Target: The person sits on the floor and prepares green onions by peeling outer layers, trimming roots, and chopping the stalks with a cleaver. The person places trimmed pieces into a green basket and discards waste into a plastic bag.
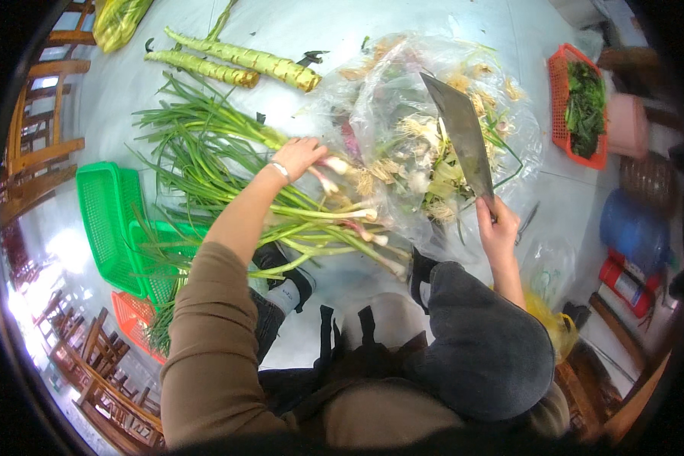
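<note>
My left hand, a bracelet at its wrist, is closed over a few spring onions; their pale, reddish-tinged bulbs stick out past my fingers. More spring onions lie loose on the floor below this hand, leaves to the left and bulbs to the right. In my right hand is the handle of a cleaver, its broad dark blade tilted up over a clear plastic bag. On the bag rest cut root ends, papery skins and wilted leaves.
Two celtuce stems lie ahead. Green plastic baskets and a red basket stand left, near wooden chairs. Rightward are a red basket of leafy greens, a fire extinguisher and a yellow bag.
</note>
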The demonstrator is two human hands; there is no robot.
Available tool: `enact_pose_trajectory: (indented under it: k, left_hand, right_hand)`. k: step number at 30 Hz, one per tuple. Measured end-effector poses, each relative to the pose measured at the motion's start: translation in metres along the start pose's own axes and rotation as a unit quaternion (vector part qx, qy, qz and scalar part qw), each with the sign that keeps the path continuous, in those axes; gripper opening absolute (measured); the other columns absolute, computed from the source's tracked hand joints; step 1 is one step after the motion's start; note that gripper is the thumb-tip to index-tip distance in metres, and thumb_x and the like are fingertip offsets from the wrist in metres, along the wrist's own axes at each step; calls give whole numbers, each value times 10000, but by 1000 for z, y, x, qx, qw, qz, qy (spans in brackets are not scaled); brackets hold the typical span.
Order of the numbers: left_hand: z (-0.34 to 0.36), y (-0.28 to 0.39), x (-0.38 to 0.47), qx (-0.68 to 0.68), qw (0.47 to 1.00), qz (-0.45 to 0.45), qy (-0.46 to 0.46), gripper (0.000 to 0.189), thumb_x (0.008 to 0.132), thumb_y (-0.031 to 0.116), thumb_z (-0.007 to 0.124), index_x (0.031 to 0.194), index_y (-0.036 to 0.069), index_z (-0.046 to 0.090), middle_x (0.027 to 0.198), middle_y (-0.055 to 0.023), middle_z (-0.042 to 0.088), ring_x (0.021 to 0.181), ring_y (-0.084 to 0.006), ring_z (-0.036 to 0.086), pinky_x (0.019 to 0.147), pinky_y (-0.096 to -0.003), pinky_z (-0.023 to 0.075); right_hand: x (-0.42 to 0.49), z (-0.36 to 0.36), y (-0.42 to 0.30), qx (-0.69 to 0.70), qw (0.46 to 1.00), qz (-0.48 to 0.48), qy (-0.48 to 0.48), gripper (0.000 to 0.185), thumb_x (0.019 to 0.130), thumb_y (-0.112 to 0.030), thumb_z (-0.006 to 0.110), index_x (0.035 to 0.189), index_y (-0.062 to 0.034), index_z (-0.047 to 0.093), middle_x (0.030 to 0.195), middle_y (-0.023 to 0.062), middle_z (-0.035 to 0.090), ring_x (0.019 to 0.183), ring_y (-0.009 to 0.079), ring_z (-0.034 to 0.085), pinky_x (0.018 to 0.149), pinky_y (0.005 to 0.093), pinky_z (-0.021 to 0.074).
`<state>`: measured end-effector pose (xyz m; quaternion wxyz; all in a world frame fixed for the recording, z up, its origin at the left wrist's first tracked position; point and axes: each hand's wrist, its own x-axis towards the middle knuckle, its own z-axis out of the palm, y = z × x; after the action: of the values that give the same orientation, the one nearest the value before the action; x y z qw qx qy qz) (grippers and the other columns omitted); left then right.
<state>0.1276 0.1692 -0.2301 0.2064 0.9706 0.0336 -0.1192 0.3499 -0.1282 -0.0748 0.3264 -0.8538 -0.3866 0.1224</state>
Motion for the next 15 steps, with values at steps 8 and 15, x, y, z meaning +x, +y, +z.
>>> enact_pose_trajectory:
  k: [8, 15]
  left_hand:
    - [-147, 7, -57, 14, 986, -137, 89, 331, 605, 156, 660, 874, 93, 479, 704, -109, 535, 729, -318, 529, 620, -397, 435]
    - [-199, 98, 40, -41, 983, -173, -41, 380, 732, 258, 591, 1053, 137, 428, 797, -146, 604, 767, -347, 566, 641, -434, 450]
  right_hand:
    - [-17, 13, 19, 158, 971, 179, 32, 169, 800, -133, 567, 846, 29, 583, 566, 84, 533, 494, 86, 436, 462, 245, 375]
    - [6, -4, -7, 110, 986, 104, 77, 220, 783, -130, 551, 966, -11, 579, 710, 149, 600, 595, 246, 586, 527, 325, 444]
